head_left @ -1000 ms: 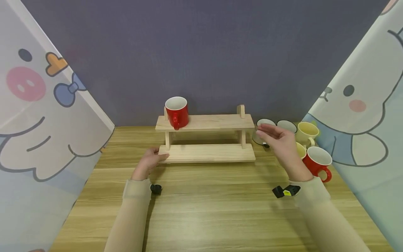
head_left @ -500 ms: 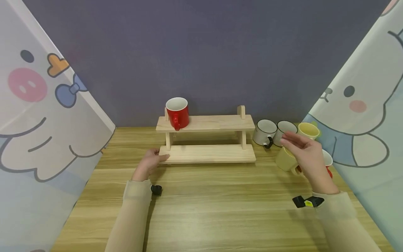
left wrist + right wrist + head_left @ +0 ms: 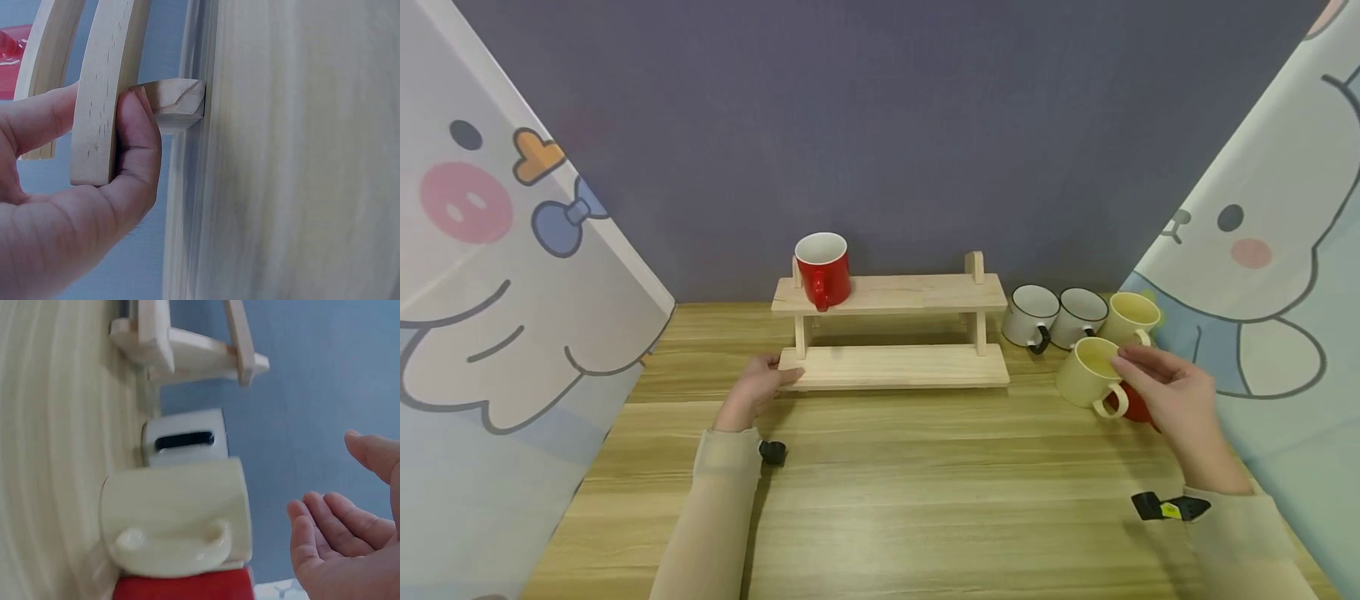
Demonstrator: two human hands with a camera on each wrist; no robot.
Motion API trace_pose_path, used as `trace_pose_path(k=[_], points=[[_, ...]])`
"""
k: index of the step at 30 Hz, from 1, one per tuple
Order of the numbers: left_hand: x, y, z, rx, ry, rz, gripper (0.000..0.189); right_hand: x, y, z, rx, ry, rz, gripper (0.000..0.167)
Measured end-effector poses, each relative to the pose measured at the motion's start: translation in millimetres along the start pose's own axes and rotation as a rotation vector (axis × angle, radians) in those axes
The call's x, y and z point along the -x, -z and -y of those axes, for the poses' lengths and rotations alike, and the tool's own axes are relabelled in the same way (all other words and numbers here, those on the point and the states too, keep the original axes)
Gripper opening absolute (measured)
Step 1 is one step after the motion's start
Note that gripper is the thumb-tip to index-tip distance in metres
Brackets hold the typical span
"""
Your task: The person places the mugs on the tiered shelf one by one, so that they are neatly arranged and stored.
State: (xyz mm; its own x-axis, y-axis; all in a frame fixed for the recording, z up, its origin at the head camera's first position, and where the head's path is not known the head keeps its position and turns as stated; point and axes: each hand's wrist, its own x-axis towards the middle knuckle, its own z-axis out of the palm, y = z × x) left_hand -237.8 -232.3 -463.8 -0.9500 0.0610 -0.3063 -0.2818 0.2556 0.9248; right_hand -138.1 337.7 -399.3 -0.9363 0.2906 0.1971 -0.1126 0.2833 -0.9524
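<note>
My left hand (image 3: 754,390) grips the left end of a two-tier wooden shelf (image 3: 895,367); in the left wrist view its thumb and fingers (image 3: 139,134) pinch the lower board. On the upper board's left side stands a red mug (image 3: 823,271), handle toward me. My right hand (image 3: 1172,408) is over the mugs at the right, nearest a yellow mug (image 3: 1082,379) and a red mug (image 3: 1135,406) that it partly hides. In the right wrist view the right fingers (image 3: 344,525) are loosely bent, holding nothing, beside the yellow mug's rim.
Behind the front yellow mug stand two white mugs with black handles, the left one (image 3: 1028,315) and the right one (image 3: 1077,318). Another yellow mug (image 3: 1131,317) is at the back right. Printed panels flank the wooden table (image 3: 880,492), and a dark wall (image 3: 880,142) rises behind.
My right hand has moved right and toward me, from beside the white mugs to over the red mug, uncovering the white and yellow mugs. The left hand stays on the shelf.
</note>
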Motion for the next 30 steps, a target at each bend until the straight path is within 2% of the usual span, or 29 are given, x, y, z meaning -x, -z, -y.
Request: trace_pose_path(k=[4, 7, 12, 18, 23, 27, 30], points=[[0.0, -0.2, 1.1, -0.007, -0.016, 0.006, 0.061, 4.5, 10.0, -8.2, 0.186, -0.058, -0.083, 0.046], [-0.3, -0.7, 1.7, 0.009, -0.018, -0.001, 0.056, 5.3, 14.1, -14.0, 0.263, -0.093, -0.080, 0.052], [-1.1, -1.1, 2.3, 0.029, -0.027, -0.003, 0.052, 5.1, 17.0, -22.3, 0.299, -0.120, -0.062, 0.054], [-1.1, -1.0, 2.1, 0.028, -0.008, -0.003, 0.059, 9.3, 14.9, -29.0, 0.391, -0.138, -0.059, 0.058], [0.1, -1.3, 1.4, 0.008, -0.016, -0.004, 0.057, 11.0, 11.7, -39.2, 0.481, -0.137, 0.013, 0.060], [-0.9, -1.3, 1.6, -0.001, -0.018, -0.009, 0.056, 9.9, 8.4, -47.4, 0.463, -0.089, 0.041, 0.054], [-1.3, -1.7, 1.5, 0.005, -0.020, -0.009, 0.055, 9.0, 7.1, -52.7, 0.463, -0.085, 0.055, 0.054]])
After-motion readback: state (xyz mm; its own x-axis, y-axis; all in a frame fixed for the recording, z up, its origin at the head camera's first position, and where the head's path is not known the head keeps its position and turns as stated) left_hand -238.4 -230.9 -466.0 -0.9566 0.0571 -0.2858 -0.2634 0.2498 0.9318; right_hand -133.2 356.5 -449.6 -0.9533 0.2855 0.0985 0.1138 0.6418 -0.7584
